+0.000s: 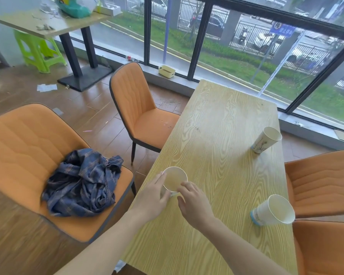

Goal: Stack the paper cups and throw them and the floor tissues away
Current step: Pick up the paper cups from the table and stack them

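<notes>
A white paper cup (175, 178) stands upright near the left edge of the wooden table (222, 120). My left hand (152, 197) wraps its left side, fingers curled around the wall. My right hand (193, 201) touches the cup's right rim with thumb and fingertips. A second paper cup (266, 139) stands at the table's far right edge. A third paper cup (272, 210) stands near the right edge, closer to me. White tissues (46, 87) lie on the floor by the far table's base. Another tissue (119, 265) lies under the table's near edge.
Orange chairs flank the table: one (141, 108) at far left, one (34, 155) at near left with a crumpled blue plaid cloth (83, 183), two (322, 181) at right. A cluttered second table (54, 22) and a green stool (38, 50) stand at back left.
</notes>
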